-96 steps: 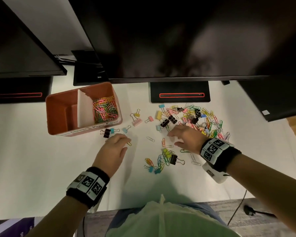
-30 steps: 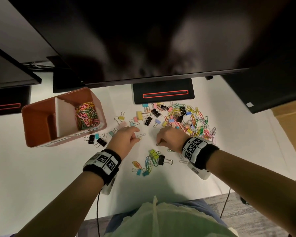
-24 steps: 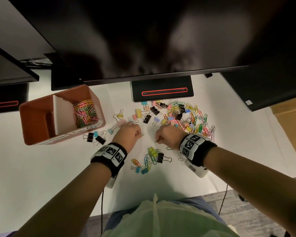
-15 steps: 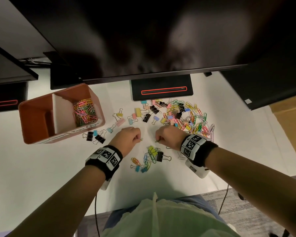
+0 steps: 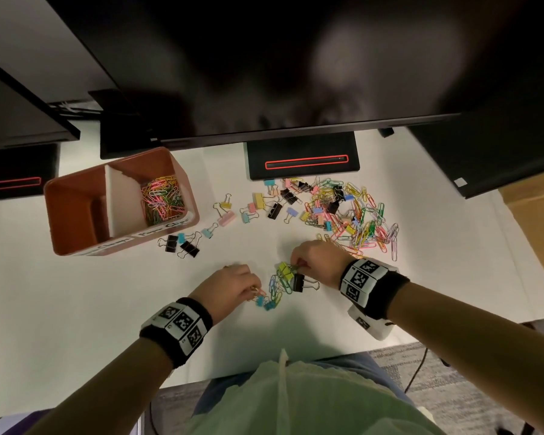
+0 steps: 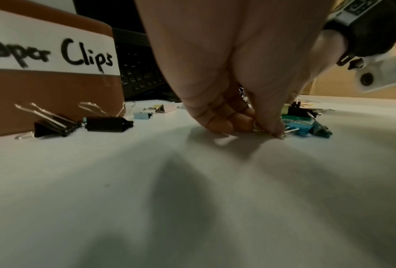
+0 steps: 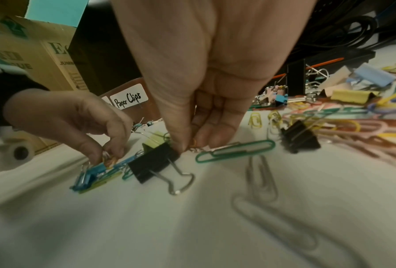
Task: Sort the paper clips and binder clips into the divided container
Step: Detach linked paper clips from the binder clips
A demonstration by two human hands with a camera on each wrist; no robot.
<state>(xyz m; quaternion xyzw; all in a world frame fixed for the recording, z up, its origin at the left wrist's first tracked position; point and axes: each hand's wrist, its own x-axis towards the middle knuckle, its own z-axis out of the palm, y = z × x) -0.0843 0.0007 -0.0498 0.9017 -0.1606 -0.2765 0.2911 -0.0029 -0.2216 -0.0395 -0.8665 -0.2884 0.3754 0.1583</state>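
A brown divided container (image 5: 76,196) stands at the left; its right compartment, labelled "Paper Clips" (image 6: 54,54), holds coloured paper clips (image 5: 162,200). A big mixed pile of clips (image 5: 343,211) lies at the right. Close in front of me is a small cluster (image 5: 278,288) of paper clips and binder clips. My left hand (image 5: 255,288) pinches an orange paper clip (image 7: 109,160) at the cluster's left end. My right hand (image 5: 296,267) pinches a small paper clip (image 7: 193,145) beside a black binder clip (image 7: 154,164). A green paper clip (image 7: 236,151) lies just right of it.
Two black binder clips (image 5: 182,244) and several pastel ones (image 5: 226,218) lie between the container and the pile. A monitor base with a red line (image 5: 302,158) stands behind the pile, under a dark screen. A cardboard box (image 5: 537,221) is at the right, and a keyboard (image 6: 142,72) is behind the container.
Both hands have come toward me from the loose clips in the middle of the table. They now pinch at the small cluster. The container and the piles have not moved.
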